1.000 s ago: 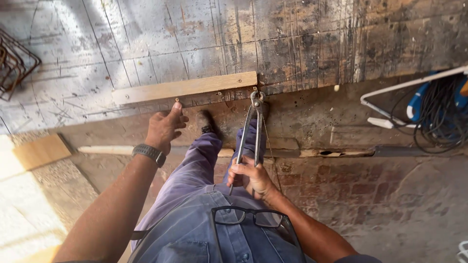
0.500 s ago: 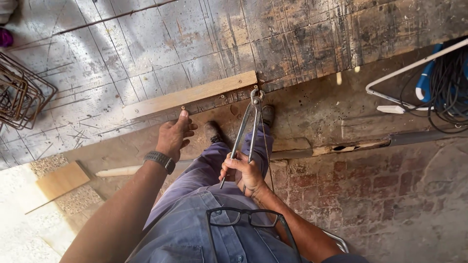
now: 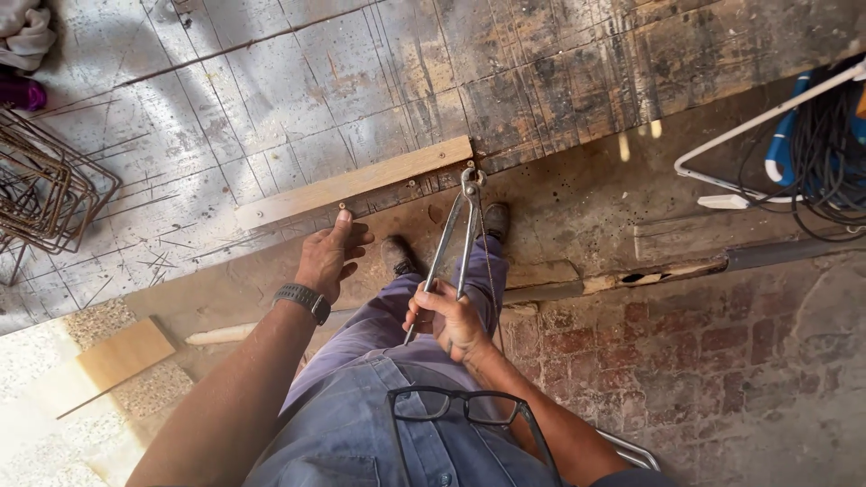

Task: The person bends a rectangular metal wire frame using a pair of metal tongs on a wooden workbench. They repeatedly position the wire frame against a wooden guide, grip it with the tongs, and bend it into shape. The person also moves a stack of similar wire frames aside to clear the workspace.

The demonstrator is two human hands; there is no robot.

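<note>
Long pincers (image 3: 453,243) point head-up toward the wooden batten (image 3: 356,183); right hand (image 3: 448,317) grips their handles, left hand (image 3: 330,257) open, fingertip on batten.

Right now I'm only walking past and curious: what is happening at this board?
A person stands at a worn wooden work surface. The right hand grips the handles of long pincers, whose head sits at the end of a wooden strip lying on the surface. The left hand, with a wristwatch, reaches to the strip's edge, fingertips at a nail there. Bent rebar stirrups lie at the left.
</note>
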